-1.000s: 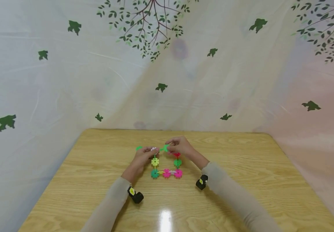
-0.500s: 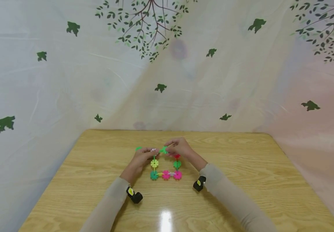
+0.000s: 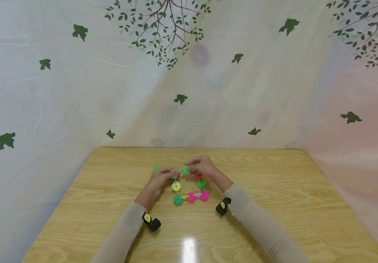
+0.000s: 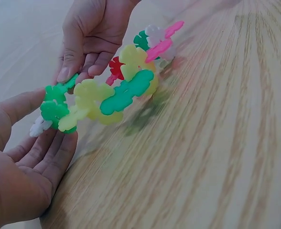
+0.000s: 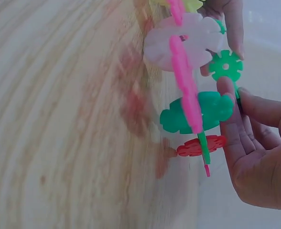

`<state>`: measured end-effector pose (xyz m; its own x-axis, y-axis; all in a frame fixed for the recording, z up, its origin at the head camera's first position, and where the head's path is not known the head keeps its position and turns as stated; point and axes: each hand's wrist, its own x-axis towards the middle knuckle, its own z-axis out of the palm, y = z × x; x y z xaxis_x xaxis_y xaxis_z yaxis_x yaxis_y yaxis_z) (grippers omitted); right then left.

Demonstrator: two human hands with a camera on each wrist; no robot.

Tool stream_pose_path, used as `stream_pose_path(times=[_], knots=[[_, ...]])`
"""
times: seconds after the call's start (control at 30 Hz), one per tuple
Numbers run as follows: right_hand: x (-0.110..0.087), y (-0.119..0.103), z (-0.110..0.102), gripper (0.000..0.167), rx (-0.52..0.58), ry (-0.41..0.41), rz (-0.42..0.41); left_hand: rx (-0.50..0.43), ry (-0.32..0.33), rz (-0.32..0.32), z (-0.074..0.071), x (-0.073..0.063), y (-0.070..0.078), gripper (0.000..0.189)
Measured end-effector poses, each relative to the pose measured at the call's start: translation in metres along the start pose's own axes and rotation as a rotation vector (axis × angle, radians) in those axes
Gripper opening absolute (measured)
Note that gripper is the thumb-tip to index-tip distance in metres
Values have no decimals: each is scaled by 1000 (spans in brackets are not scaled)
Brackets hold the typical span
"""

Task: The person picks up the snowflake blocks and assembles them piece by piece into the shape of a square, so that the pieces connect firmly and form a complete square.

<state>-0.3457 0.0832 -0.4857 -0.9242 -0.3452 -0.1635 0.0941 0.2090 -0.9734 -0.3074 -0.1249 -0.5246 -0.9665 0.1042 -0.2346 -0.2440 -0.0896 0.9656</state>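
Observation:
Between my hands is a squarish ring of interlocking plastic snowflake discs. My left hand [image 3: 158, 181] grips its far left corner, where a white disc [image 4: 39, 127] and a green disc [image 4: 54, 111] meet. My right hand [image 3: 203, 167] pinches a green snowflake disc [image 3: 185, 169] on the far side. Down the left run a yellow disc [image 3: 176, 186] and a teal disc [image 3: 178, 199]. Two pink discs [image 3: 191, 197] lie along the near side. On the right are a green disc [image 5: 197, 113] and a red disc [image 5: 201, 146], the red one partly hidden by my right hand in the head view.
A separate green piece [image 3: 156, 168] lies on the wooden table [image 3: 258, 226] just beyond my left hand. Behind the table's far edge hangs a pale cloth [image 3: 136, 109] printed with leaves and branches. Each wrist bears a small black camera [image 3: 222, 206].
Both hands have shifted slightly left. The ring's near side has swung a little to the right and now slants. Both hands keep their hold.

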Motion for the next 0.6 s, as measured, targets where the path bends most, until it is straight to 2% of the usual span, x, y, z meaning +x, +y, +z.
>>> stream_pose_path(times=[0.27,0.43,0.6], knots=[[0,4,-1,25,-15,-43,-44,-11,-21,12,1,-2,0,37],[0,7,-1,25,-9,-61,-52,-6,-11,18,0,-2,0,33],[2,10,0,19,-23,-81,-88,-13,-26,57,-4,0,-4,24]])
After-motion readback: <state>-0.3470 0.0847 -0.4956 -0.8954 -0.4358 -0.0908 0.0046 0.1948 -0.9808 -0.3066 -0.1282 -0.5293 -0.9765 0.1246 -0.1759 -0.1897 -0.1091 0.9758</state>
